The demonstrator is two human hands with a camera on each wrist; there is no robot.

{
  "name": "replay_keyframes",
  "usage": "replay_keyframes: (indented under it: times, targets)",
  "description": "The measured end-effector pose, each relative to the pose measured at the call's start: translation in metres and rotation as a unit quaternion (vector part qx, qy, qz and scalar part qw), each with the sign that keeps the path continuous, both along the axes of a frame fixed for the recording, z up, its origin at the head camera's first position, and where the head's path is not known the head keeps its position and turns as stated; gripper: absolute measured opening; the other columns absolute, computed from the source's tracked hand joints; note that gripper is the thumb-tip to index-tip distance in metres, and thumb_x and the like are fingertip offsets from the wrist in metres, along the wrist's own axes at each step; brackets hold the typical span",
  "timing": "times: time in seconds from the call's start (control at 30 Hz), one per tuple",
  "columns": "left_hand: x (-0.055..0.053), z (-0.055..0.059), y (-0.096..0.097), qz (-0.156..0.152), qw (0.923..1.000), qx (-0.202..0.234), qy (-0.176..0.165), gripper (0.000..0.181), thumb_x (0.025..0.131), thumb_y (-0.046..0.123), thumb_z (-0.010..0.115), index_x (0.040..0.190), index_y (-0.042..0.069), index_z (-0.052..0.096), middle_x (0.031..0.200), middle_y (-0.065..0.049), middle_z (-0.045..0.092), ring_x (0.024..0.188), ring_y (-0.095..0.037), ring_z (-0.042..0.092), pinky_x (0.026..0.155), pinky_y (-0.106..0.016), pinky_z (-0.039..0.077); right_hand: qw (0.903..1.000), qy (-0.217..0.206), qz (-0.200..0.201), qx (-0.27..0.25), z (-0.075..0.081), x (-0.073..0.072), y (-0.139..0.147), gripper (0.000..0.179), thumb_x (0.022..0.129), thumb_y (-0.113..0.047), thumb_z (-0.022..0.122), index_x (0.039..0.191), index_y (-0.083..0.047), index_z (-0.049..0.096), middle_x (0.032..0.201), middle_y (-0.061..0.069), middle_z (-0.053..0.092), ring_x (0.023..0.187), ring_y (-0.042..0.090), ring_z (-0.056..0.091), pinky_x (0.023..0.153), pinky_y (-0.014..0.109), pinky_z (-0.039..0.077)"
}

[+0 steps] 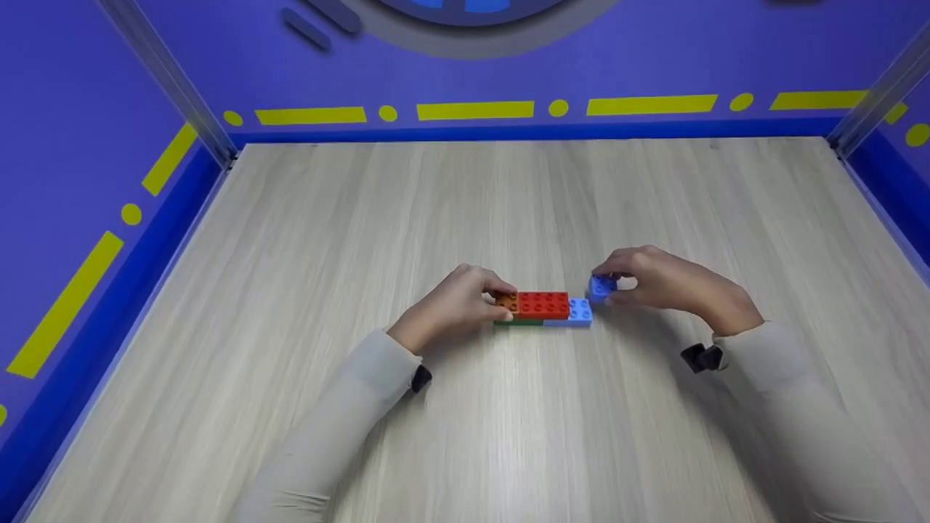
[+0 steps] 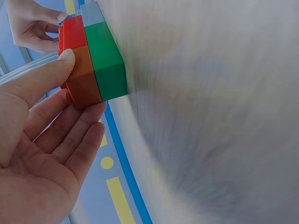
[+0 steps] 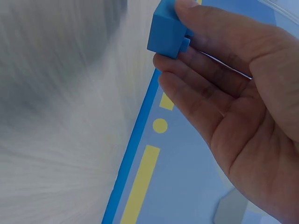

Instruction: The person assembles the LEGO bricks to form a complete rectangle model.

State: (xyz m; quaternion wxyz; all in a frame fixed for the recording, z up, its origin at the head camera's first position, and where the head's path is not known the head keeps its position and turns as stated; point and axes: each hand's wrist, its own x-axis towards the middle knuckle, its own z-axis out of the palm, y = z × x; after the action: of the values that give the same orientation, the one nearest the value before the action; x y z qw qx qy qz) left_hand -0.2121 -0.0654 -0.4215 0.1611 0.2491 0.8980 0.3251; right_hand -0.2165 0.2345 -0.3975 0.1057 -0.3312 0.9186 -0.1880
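Near the table's middle lies a two-layer row of toy building bricks. On its top layer are an orange brick (image 2: 86, 77) and a red brick (image 1: 543, 305). Below them are a green brick (image 2: 110, 65) and a light blue brick (image 1: 580, 311), whose right end studs show uncovered. My left hand (image 1: 461, 301) pinches the orange brick at the row's left end between thumb and fingers. Just off the row's right end, my right hand (image 1: 654, 282) pinches a small blue brick (image 3: 164, 32), studs up. Whether that brick touches the table cannot be told.
The bricks lie on a pale wood-grain table (image 1: 349, 240). Blue-purple walls with yellow dashes (image 1: 476, 110) and dots rise along its back and sides. A small black device (image 1: 703, 357) sits at my right wrist, another (image 1: 421, 378) at my left.
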Motion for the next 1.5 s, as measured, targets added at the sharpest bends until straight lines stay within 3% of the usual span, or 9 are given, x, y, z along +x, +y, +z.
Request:
replay_keyframes:
  times: [0.53,1.5]
  targets:
    - [0.0,0.0,0.0,0.005,1.0,-0.004,-0.003,0.038,0.082,0.018,0.077,0.118,0.012,0.07,0.116,-0.003,0.07,0.109,-0.014,0.062,0.096,-0.031,0.047,0.9986,0.018,0.049,-0.007,0.004,0.006,-0.014,0.036,0.08,-0.004,0.076,0.114,0.001,0.068,0.105,0.01,0.069,0.099,0.024,0.066,0.085,0.041,0.055]
    - [0.001,0.001,0.001,0.004,0.9999,-0.014,0.001,0.037,0.083,0.019,0.076,0.118,0.013,0.07,0.114,-0.002,0.071,0.103,-0.013,0.063,0.09,-0.029,0.049,0.9971,0.028,0.071,0.0,0.002,0.012,-0.025,0.034,0.08,-0.008,0.077,0.112,-0.002,0.069,0.107,0.008,0.068,0.098,0.021,0.066,0.083,0.04,0.055]
